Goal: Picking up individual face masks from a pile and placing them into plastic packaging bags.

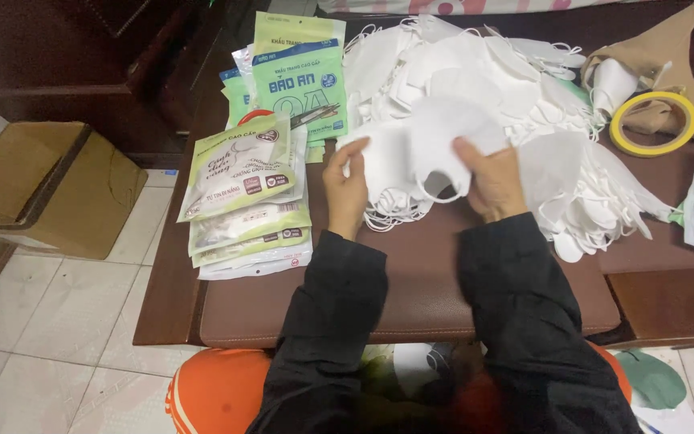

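White folded face masks (435, 149) with ear loops sit gripped between the left hand (347, 193) and right hand (491, 181); at 9 o'clock, green sealed packets (242, 189) hold masks

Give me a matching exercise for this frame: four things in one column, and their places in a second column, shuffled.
Things:
1. tape roll
2. cardboard box
3. packets
4. white mask

Places:
A. on the tiled floor, left of the table
B. held in both hands
C. stacked on the table's left part
D. on the table, far right, beyond the mask pile

Pairs: 1-D, 2-A, 3-C, 4-B. The left hand and right hand grip the mask together.
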